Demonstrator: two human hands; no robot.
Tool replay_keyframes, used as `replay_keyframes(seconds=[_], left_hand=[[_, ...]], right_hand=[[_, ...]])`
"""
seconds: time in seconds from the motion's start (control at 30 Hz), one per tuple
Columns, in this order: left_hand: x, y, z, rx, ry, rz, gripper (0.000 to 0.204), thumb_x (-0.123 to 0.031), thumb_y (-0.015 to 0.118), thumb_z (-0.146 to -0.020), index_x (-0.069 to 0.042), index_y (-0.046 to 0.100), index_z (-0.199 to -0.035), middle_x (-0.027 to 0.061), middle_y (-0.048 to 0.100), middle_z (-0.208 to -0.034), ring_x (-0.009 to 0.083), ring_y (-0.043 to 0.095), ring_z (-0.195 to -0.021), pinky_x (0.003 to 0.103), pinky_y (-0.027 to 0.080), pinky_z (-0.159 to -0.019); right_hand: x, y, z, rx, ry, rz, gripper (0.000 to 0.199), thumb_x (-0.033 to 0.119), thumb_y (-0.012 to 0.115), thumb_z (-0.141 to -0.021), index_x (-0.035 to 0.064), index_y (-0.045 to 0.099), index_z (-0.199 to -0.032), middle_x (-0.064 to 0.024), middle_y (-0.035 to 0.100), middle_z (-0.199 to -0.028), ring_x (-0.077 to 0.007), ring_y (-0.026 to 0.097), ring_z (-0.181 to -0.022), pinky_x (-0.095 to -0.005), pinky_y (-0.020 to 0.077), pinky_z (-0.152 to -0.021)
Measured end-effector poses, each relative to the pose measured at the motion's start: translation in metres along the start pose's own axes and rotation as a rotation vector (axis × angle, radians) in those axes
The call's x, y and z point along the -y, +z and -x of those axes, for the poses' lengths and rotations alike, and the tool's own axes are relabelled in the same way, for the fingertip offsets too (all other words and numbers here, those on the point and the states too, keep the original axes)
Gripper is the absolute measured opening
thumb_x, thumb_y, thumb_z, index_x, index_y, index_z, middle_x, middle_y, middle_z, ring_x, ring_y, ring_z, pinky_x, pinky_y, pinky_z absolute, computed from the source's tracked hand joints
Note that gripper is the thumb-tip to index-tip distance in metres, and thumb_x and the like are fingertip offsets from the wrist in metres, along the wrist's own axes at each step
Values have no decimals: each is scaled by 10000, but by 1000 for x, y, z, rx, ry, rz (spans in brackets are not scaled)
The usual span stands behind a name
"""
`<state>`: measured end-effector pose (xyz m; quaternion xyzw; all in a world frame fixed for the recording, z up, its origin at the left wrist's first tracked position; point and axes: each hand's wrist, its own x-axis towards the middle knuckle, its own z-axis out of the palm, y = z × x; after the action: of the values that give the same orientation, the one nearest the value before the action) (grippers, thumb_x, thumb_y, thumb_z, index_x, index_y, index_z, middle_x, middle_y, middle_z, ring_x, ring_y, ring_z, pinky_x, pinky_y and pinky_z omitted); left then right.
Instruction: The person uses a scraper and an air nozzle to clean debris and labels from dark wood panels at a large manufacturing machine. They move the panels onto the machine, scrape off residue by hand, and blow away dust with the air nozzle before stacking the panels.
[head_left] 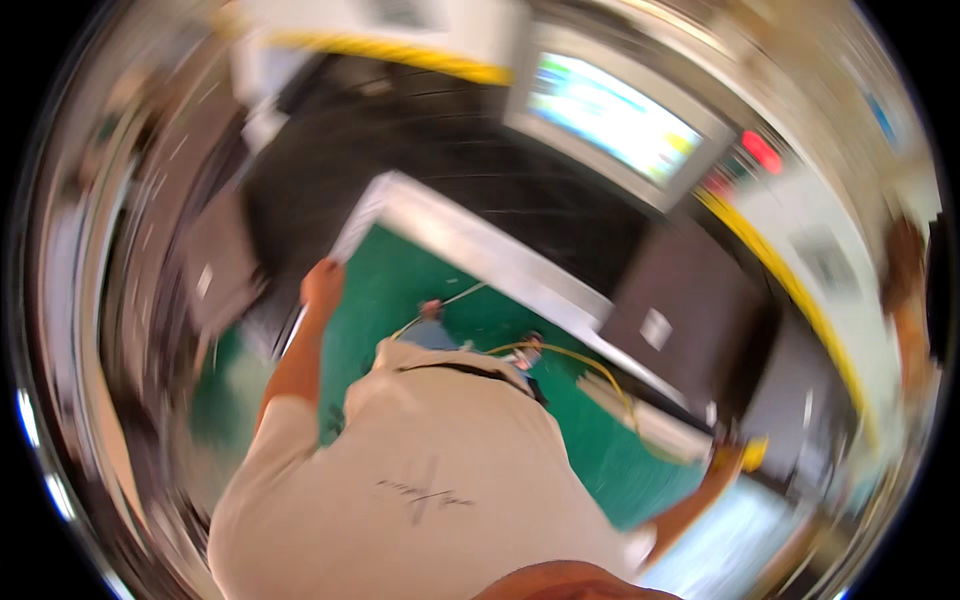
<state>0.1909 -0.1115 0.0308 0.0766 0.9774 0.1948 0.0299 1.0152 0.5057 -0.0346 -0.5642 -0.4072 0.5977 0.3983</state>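
My left hand (323, 287) is closed at the left end of a long pale metal edge (500, 262), with its fingers curled on it. This edge bends at a corner and runs across in front of my body toward the right. Out at the right, my right hand (727, 458) is beside a small yellow part (756, 453) near the other end of the edge. Blur smears its fingers, so its hold cannot be made out.
Ahead are a dark work surface (430, 150), a lit screen (615, 115), brown boxes or panels (690, 300) and yellow-striped edges. A red round part (762, 152) is beside the screen. A yellow cable (600, 368) crosses the green floor (390, 270). Another person's arm (908, 310) shows far right.
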Motion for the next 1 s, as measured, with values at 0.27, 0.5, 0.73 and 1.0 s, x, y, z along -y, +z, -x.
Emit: replay_keyframes(seconds=[0.27,0.5,0.73,1.0], left_hand=[[164,-85,-78,-677,-229,-165,262,-250,636,-916,-121,743,-1117,123,731,-1116,358,648,-1104,467,510,-948],[376,-137,-141,-586,-709,-285,575,-460,651,-900,-122,616,-1363,146,601,-1409,383,509,-1339,567,382,-1092],[400,-147,-177,-574,-662,-191,681,-592,674,-881,-188,590,-1422,137,484,-1530,376,416,-1430,558,303,-1157],[358,-148,-164,-579,-453,-145,612,-502,730,-881,-148,628,-1369,188,496,-1499,414,439,-1393,557,336,-1146]], right_hand=[[-55,352,231,857,371,301,464,155,686,-910,7,642,-1347,-117,718,-1080,-170,674,-911,-298,549,-825],[-70,709,337,1129,373,653,417,296,573,-1062,-19,606,-1334,24,444,-662,-90,454,-563,-258,371,-512],[-129,930,477,1775,187,936,274,287,595,-1044,57,711,-1136,12,677,-858,-63,508,-560,-258,367,-487],[-173,1006,571,1699,346,639,149,174,518,-1065,105,630,-1135,-4,652,-1021,-141,739,-912,-243,467,-518]])
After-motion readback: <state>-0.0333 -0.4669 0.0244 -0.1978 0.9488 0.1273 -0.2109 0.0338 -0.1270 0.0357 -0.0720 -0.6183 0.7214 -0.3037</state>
